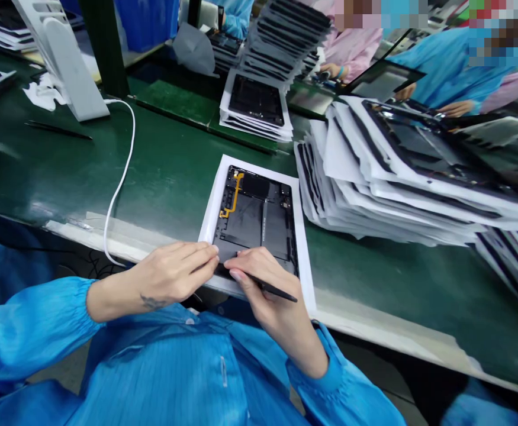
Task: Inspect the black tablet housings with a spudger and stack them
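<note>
In front of me, a black tablet back housing [250, 222] lies face up on a white sheet [305, 260]. An orange flex cable [236, 198] runs along its upper left side. My left hand [174, 272] has its fingers pressed together, with the tips at the housing's lower left edge. Black tweezers [279, 290] are gripped in my right hand [267, 284], over the lower part of the housing. The tweezers' tips and whatever they touch are hidden by my fingers.
Stacked housings with white sheets [343, 195] stand close on the right; another stack [256, 109] is behind. Left are a white stand [70, 71], its white cable [123, 177] and other tweezers [58, 129]. Co-workers in blue [445, 65] and pink [356, 50] sit across.
</note>
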`<state>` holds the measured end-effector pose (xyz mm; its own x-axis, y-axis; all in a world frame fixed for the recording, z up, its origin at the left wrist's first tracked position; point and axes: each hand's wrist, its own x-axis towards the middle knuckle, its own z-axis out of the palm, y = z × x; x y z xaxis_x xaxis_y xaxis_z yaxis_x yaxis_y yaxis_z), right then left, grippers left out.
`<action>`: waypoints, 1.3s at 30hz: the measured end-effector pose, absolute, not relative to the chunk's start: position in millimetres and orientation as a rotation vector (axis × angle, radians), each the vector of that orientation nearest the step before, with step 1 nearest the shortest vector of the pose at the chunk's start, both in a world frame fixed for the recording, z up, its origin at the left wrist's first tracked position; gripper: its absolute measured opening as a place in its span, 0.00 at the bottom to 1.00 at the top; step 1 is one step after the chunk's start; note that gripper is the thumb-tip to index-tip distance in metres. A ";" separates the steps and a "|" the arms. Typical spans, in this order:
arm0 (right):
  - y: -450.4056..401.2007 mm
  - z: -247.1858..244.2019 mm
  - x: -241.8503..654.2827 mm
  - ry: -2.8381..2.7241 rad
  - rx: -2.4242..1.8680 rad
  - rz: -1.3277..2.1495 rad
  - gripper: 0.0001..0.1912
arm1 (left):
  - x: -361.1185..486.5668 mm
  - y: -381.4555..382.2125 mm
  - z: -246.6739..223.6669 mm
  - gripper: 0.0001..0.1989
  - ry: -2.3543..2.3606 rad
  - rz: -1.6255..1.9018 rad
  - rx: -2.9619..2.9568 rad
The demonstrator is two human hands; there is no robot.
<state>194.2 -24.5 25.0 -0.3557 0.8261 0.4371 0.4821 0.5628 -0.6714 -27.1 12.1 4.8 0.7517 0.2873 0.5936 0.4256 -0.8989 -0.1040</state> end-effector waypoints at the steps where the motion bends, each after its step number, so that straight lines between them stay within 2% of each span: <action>1: -26.3 25.3 197.8 -2.011 -1.048 0.562 0.08 | -25.9 11.3 5.5 0.14 -0.545 -0.839 -2.699; 7: -39.4 26.0 224.8 -1.926 -1.231 0.560 0.07 | -23.8 6.8 7.0 0.15 -0.540 -0.777 -2.696; 16: -48.0 20.9 217.3 -1.912 -1.200 0.378 0.09 | -5.3 11.3 6.9 0.14 -0.526 -0.796 -2.771; 20: -52.6 23.9 216.4 -2.107 -1.165 0.254 0.10 | 5.4 12.5 6.5 0.14 -0.507 -0.691 -2.813; 24: -55.1 29.6 217.6 -2.443 -0.996 -0.053 0.09 | 10.5 12.2 6.2 0.11 -0.475 -0.617 -2.801; 26: -54.6 30.2 220.8 -2.468 -0.945 -0.015 0.08 | 8.7 12.4 5.9 0.11 -0.448 -0.627 -2.816; 28: -53.1 28.2 225.0 -2.314 -0.983 0.184 0.09 | 2.6 14.0 5.3 0.13 -0.457 -0.702 -2.900; 31: -50.5 21.8 229.0 -1.938 -1.094 0.401 0.11 | -13.1 20.8 5.5 0.19 -0.654 -0.955 -3.157; 35: -49.1 14.2 226.3 -1.770 -1.138 0.487 0.09 | -30.1 40.2 13.3 0.22 -1.231 -1.274 -3.241; 39: -49.9 8.9 221.9 -1.727 -1.160 0.505 0.09 | -26.5 62.7 25.5 0.28 -1.560 -1.259 -3.403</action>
<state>221.9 -49.9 8.9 -0.0878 0.8715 0.4825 0.4746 0.4625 -0.7489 -26.5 62.7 25.5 0.5644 0.8059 0.1789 0.3448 -0.4270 0.8359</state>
